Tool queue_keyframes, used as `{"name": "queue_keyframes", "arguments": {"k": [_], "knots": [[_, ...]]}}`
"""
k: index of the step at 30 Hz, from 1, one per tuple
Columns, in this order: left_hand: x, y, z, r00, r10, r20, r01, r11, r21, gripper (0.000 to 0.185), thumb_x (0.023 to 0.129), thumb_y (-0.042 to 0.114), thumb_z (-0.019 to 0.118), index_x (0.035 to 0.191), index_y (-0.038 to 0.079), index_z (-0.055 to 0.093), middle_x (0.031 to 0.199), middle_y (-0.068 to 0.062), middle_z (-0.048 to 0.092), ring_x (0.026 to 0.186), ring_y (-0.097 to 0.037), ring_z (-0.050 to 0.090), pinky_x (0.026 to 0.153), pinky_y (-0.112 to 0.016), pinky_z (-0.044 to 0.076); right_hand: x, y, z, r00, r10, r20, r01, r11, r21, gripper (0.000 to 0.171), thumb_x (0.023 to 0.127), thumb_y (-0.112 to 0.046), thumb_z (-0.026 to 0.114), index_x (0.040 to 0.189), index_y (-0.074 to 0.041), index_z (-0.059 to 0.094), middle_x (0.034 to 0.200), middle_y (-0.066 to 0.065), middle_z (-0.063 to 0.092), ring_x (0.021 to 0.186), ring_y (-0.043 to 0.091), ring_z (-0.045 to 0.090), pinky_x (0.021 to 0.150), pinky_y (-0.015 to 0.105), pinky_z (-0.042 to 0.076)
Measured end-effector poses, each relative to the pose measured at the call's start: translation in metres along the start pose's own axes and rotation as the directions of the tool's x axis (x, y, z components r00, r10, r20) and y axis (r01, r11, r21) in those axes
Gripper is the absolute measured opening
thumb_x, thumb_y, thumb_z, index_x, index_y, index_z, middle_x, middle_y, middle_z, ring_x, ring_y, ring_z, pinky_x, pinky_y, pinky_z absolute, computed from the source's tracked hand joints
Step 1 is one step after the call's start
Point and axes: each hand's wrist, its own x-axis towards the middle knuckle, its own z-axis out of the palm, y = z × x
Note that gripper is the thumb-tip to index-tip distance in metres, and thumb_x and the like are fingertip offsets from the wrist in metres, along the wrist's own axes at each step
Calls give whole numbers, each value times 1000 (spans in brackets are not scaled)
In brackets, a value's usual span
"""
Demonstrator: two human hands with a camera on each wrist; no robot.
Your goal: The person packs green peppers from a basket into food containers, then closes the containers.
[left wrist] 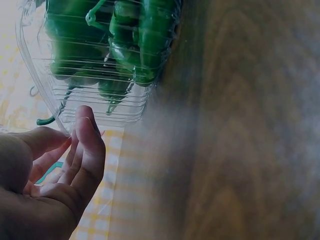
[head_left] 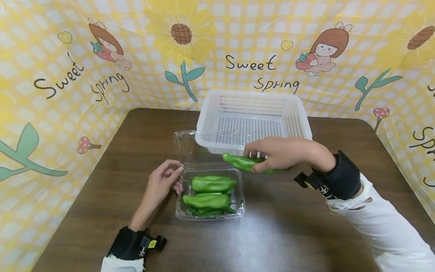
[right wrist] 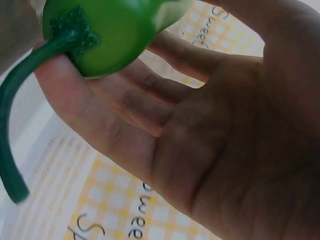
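Observation:
In the head view my right hand (head_left: 278,153) grips a long green pepper (head_left: 238,161) between thumb and fingers, above the table just in front of the white basket. The right wrist view shows the curved stem (right wrist: 10,130) of this pepper (right wrist: 115,35) hanging past the fingers. My left hand (head_left: 165,177) pinches the back left corner of a clear plastic clamshell box (head_left: 210,218), thumb and fingertips at its rim. Several green peppers (head_left: 212,184) lie inside the box, some partly hidden beneath others. Its clear lid (head_left: 190,149) stands raised at the back.
A white perforated basket (head_left: 249,122) stands at the back of the brown table (head_left: 289,234), behind the lid, which overlaps its front left corner in the head view. A yellow checked cloth (head_left: 136,22) with printed flowers and writing rises behind the table and along its sides.

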Motion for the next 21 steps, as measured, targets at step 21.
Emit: {"name": "queue_keyframes", "arguments": {"k": [21], "knots": [[1,1,0,1000,-14,4,14,1000,-2,20,101,20,59,117,8,60,77,-29,65,53,-25,66,52,-46,58,50,-26,44,990,-129,55,134,987,-86,38,93,-30,66,126,-12,61,111,3,58,97,15,56,83,29,51]]}}
